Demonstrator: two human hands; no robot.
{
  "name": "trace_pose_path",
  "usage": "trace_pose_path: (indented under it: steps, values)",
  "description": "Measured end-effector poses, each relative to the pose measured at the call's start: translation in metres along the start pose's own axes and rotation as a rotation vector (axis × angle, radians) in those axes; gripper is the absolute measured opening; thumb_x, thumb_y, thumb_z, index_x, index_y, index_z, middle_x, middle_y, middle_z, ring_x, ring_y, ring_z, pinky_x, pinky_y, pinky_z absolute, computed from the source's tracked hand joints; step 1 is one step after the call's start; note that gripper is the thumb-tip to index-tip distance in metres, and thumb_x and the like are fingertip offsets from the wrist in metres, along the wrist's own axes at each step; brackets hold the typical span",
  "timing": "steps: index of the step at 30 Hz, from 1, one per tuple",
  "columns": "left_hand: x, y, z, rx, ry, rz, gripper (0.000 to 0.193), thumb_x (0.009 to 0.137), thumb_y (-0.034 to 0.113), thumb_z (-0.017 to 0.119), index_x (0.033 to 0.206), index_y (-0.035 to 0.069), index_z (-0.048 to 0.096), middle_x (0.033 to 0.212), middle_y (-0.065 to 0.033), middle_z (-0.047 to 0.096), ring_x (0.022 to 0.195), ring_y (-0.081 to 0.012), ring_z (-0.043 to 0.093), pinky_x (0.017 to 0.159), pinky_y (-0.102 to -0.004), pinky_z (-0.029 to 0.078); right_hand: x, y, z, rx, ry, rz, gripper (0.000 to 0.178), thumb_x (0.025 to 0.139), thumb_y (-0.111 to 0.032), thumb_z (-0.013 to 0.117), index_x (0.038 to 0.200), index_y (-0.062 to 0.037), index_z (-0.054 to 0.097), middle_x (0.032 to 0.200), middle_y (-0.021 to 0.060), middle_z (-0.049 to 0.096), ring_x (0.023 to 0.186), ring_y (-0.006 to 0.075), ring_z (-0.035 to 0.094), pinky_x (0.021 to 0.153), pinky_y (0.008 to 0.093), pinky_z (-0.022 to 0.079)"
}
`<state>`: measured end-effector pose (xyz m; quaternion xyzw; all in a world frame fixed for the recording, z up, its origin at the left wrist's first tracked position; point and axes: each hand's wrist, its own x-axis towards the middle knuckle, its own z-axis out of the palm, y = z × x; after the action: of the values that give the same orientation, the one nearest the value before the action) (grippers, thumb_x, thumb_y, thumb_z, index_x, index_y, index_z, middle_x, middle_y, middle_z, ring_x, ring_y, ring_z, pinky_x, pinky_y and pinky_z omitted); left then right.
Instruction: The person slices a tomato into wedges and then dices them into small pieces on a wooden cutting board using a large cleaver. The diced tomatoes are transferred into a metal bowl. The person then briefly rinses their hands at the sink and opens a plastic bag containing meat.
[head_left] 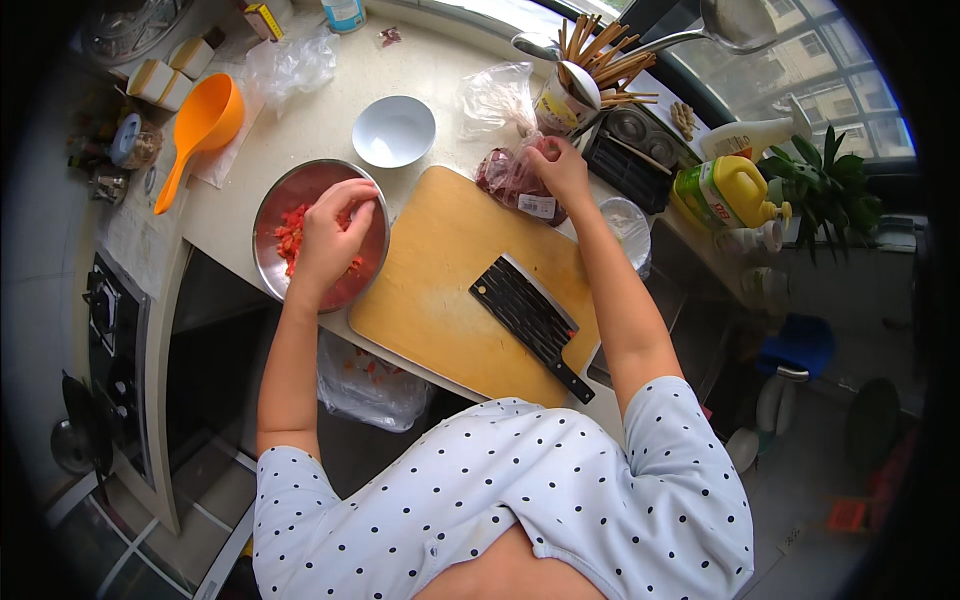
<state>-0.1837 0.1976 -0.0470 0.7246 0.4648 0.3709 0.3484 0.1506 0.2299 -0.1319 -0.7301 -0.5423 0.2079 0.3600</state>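
My left hand (333,228) hangs over a metal bowl (345,290) of chopped red pieces (291,238). Its fingers curl together, and whatever they hold, if anything, is hidden. At the far edge of the wooden cutting board (430,270), my right hand (560,170) grips the upper part of a clear plastic bag (502,172) with dark red contents and a white label. What the contents are, I cannot tell. A black-bladed cleaver (525,312) lies flat across the board's right side, its handle toward me. A small red bit clings to the blade.
Beyond the metal bowl stands a white bowl (393,131). An orange ladle-shaped scoop (205,120) and a crumpled plastic bag (292,68) lie at the left. Chopsticks in a holder (567,98), a yellow bottle (728,190) and a plant (825,185) line the window side. A lined bin (370,385) hangs below the counter.
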Motion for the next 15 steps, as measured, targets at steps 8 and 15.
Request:
trace_pose_path:
  steps: [8,15]
  values:
    - [0.034,0.036,0.094,-0.342,-0.114,-0.143,0.031,0.086,0.016,0.061,0.111,-0.001,0.061,0.104,-0.0121,0.064,0.089,-0.0151,0.062,0.075,-0.0261,0.050,-0.037,-0.047,-0.030,0.637,-0.142,-0.043,0.017,0.078,0.000,0.060,0.095,-0.0007,0.064,0.075,-0.0016,0.061,0.062,0.0017,0.049,0.053,0.0182,0.039]
    - [0.035,0.056,0.117,-0.329,-0.146,0.000,0.028,0.083,0.016,0.067,0.104,0.000,0.063,0.096,-0.0075,0.065,0.081,-0.0108,0.059,0.069,-0.0244,0.047,-0.069,-0.069,-0.053,0.586,-0.206,-0.017,0.015,0.078,0.000,0.061,0.093,-0.0018,0.061,0.068,-0.0031,0.054,0.064,0.0033,0.052,0.056,0.0187,0.043]
